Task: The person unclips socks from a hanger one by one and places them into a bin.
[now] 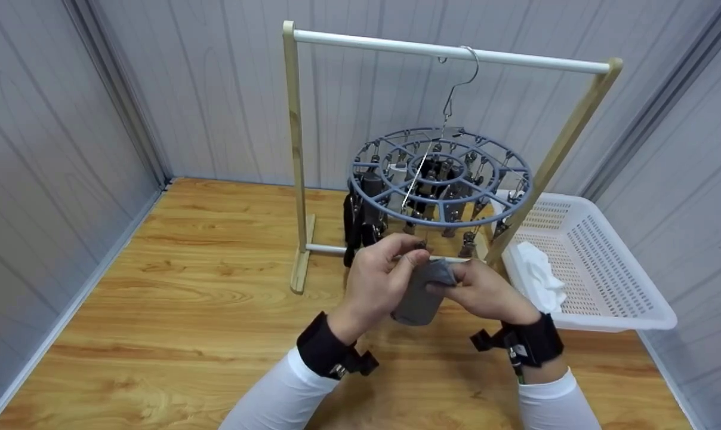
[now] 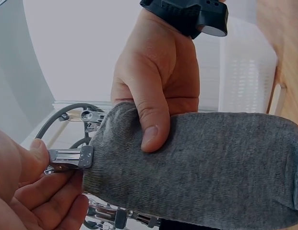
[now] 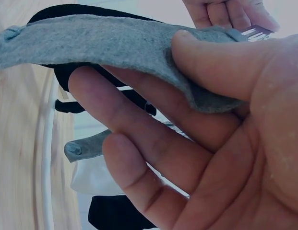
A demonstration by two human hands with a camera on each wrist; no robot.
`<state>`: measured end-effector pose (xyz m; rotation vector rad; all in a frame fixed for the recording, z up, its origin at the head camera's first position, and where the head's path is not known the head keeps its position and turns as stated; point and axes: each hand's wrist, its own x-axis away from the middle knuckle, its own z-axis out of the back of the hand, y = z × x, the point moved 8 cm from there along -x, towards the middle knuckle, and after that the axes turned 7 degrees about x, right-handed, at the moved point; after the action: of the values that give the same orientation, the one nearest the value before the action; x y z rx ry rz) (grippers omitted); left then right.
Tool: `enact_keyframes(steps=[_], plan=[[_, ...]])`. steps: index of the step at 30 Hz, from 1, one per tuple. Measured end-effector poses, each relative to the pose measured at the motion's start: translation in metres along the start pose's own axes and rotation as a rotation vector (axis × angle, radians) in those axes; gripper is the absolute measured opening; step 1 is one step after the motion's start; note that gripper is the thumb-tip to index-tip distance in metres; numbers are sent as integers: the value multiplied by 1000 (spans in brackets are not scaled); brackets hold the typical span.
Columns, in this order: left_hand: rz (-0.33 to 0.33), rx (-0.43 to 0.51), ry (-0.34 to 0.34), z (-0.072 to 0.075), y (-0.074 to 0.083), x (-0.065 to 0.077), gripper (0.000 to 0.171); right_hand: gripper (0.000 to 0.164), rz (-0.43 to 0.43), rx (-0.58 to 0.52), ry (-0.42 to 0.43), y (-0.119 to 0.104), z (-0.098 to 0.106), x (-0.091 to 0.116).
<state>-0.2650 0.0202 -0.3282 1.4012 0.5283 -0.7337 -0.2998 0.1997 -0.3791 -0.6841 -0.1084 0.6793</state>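
Note:
A grey sock [image 1: 419, 303] hangs below the front of the round drying hanger [image 1: 441, 222]. My right hand [image 1: 490, 292] pinches the sock near its cuff, the thumb lying on top of the fabric in the left wrist view. Between thumb and fingers, my left hand [image 1: 373, 275] holds a metal clip [image 2: 69, 157]. That clip's jaws meet one corner of the cuff in the left wrist view; whether they bite firmly I cannot tell. Several dark, grey and white socks, among them a black sock [image 3: 117, 212], hang from the hanger's other clips.
The hanger's hook [image 1: 465, 74] hangs from the white bar [image 1: 390, 45] of a wooden stand [image 1: 298, 137]. At the right stands a white perforated basket [image 1: 620, 269] with white cloth [image 1: 539, 276] in it. An unused clip [image 1: 468, 243] dangles beside the sock.

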Motion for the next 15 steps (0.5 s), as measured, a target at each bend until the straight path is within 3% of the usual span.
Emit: enact_keyframes(steps=[15], plan=[[-7, -9, 7, 3, 2, -2, 12, 27, -150, 84, 26, 16, 9, 6]])
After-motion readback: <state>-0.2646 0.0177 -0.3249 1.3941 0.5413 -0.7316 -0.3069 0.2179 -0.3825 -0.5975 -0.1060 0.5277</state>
